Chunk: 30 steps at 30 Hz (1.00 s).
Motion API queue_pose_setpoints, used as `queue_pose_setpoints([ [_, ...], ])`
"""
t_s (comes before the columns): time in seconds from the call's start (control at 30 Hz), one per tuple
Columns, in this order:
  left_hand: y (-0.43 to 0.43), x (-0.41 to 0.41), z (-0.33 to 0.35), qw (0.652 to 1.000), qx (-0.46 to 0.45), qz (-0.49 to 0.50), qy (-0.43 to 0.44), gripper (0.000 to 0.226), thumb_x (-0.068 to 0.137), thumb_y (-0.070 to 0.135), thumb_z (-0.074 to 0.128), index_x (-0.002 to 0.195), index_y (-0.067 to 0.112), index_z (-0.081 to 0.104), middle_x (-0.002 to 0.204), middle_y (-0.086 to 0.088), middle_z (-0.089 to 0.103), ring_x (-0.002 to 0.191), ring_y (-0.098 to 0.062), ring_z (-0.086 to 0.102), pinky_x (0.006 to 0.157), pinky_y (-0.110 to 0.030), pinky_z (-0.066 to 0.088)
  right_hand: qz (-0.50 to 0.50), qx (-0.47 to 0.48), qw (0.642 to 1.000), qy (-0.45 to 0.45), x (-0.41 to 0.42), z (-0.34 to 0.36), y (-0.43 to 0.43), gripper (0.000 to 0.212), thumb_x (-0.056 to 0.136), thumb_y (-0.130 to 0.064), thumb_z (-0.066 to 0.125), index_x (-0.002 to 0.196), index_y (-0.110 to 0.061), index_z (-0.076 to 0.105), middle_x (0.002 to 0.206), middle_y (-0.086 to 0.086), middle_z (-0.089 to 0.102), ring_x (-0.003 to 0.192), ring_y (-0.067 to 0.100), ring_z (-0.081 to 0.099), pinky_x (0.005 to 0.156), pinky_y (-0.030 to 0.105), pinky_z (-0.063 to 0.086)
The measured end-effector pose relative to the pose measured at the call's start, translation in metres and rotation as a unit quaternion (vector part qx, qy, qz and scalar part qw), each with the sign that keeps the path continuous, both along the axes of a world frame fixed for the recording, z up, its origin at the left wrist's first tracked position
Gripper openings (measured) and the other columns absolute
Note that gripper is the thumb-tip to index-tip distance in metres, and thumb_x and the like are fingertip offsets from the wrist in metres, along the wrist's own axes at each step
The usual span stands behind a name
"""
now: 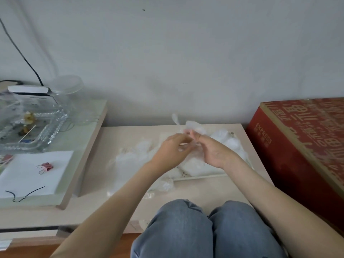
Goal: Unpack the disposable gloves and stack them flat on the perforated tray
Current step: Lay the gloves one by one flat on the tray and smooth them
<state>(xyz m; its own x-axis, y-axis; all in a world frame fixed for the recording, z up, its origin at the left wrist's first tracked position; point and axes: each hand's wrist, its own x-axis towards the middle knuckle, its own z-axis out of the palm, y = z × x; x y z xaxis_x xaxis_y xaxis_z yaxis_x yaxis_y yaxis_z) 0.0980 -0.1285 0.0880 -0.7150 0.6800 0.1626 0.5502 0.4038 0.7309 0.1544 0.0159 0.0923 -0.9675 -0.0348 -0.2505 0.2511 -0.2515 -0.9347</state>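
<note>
My left hand (172, 149) and my right hand (210, 148) meet above the low table, both pinching a thin clear disposable glove (191, 126) that sticks up between the fingertips. Under my hands lies a white perforated tray (197, 176) with a pile of clear gloves (193, 165) on it; only its front rim and a few holes show. More crumpled clear gloves (134, 155) lie spread on the table to the left of the tray. A small crumpled plastic piece (164, 185) sits just in front of the tray.
A red printed carton (305, 146) stands against the table's right side. On the raised glass-topped stand at left are a glass dish (33, 125), a clear jar (67, 94), white paper with a pink binder clip (45, 167) and a black string. My knees (208, 229) are at the table's front edge.
</note>
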Motion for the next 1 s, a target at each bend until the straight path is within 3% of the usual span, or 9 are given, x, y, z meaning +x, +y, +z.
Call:
queue_pose_setpoints([
  [0.13,0.016,-0.001,-0.010,0.996,0.031,-0.078,0.012,0.019,0.095,0.020,0.055,0.106,0.013,0.070,0.127,0.008,0.057,0.114,-0.005,0.046,0.093,-0.013,0.031,-0.062,-0.019,0.997,0.029,-0.001,-0.010,0.013,0.033,0.093,-0.017,0.057,0.124,-0.005,0.059,0.108,0.014,0.066,0.097,0.023,0.065,0.091,0.034,0.050],
  [0.23,0.025,-0.008,-0.016,0.992,0.109,0.037,-0.058,0.017,0.091,0.012,0.058,0.104,0.015,0.069,0.127,0.006,0.056,0.124,-0.008,0.045,0.102,-0.016,0.030,-0.155,-0.052,0.987,0.003,0.003,-0.018,0.031,0.018,0.096,-0.007,0.053,0.112,-0.006,0.058,0.097,0.015,0.063,0.087,0.023,0.067,0.083,0.037,0.056],
  [0.33,0.031,-0.022,-0.025,0.982,0.064,0.151,-0.095,0.047,0.087,0.022,0.064,0.131,0.016,0.049,0.135,0.002,0.046,0.130,-0.018,0.036,0.109,-0.031,0.030,-0.167,-0.063,0.984,-0.027,0.009,-0.023,0.045,0.012,0.096,-0.008,0.052,0.105,-0.011,0.059,0.080,0.006,0.064,0.077,0.018,0.069,0.066,0.031,0.057],
  [0.4,0.036,-0.030,-0.034,0.963,0.052,0.152,-0.215,0.064,0.086,0.031,0.068,0.141,0.017,0.036,0.139,0.001,0.040,0.131,-0.017,0.036,0.105,-0.031,0.033,-0.160,-0.044,0.985,-0.044,0.012,-0.029,0.055,0.010,0.096,-0.008,0.051,0.101,-0.010,0.060,0.078,0.006,0.064,0.075,0.018,0.069,0.063,0.031,0.057],
  [0.5,0.042,-0.040,-0.046,0.951,0.058,0.101,-0.285,0.042,0.089,0.033,0.066,0.125,0.016,0.052,0.120,0.001,0.055,0.111,-0.014,0.052,0.091,-0.025,0.039,-0.144,-0.016,0.987,-0.064,0.015,-0.035,0.065,0.009,0.095,-0.007,0.053,0.095,-0.009,0.062,0.075,0.005,0.063,0.071,0.017,0.069,0.061,0.031,0.056],
  [0.6,0.054,-0.043,-0.053,0.951,0.065,0.068,-0.294,0.008,0.092,0.017,0.060,0.091,0.010,0.062,0.080,0.002,0.066,0.069,-0.011,0.058,0.068,-0.022,0.046,-0.132,-0.003,0.988,-0.085,0.015,-0.045,0.080,0.004,0.093,-0.007,0.057,0.093,-0.009,0.060,0.075,0.007,0.063,0.068,0.017,0.067,0.057,0.031,0.055],
  [0.7,0.065,-0.049,-0.065,0.964,0.020,0.072,-0.255,0.015,0.094,0.016,0.056,0.080,0.014,0.056,0.065,0.004,0.063,0.053,-0.011,0.051,0.057,-0.023,0.042,-0.146,0.031,0.981,-0.126,0.011,-0.057,0.097,0.003,0.091,-0.010,0.062,0.090,-0.009,0.059,0.072,0.007,0.064,0.067,0.019,0.065,0.057,0.032,0.053],
  [0.87,0.077,-0.058,-0.087,0.980,-0.064,0.101,-0.159,0.015,0.095,0.022,0.052,0.080,0.021,0.051,0.065,0.007,0.060,0.060,-0.011,0.052,0.057,-0.021,0.039,-0.209,0.114,0.959,-0.154,0.007,-0.078,0.117,0.008,0.092,-0.008,0.057,0.084,-0.008,0.054,0.066,0.011,0.059,0.061,0.024,0.062,0.051,0.030,0.051],
  [1.0,0.088,-0.061,-0.105,0.981,-0.132,0.107,-0.099,0.008,0.095,0.025,0.050,0.089,0.020,0.051,0.076,0.002,0.060,0.083,-0.027,0.059,0.073,-0.036,0.047,-0.249,0.137,0.945,-0.161,0.000,-0.093,0.126,0.014,0.090,-0.004,0.057,0.081,-0.011,0.048,0.070,0.014,0.059,0.056,0.023,0.060,0.043,0.025,0.045],
])
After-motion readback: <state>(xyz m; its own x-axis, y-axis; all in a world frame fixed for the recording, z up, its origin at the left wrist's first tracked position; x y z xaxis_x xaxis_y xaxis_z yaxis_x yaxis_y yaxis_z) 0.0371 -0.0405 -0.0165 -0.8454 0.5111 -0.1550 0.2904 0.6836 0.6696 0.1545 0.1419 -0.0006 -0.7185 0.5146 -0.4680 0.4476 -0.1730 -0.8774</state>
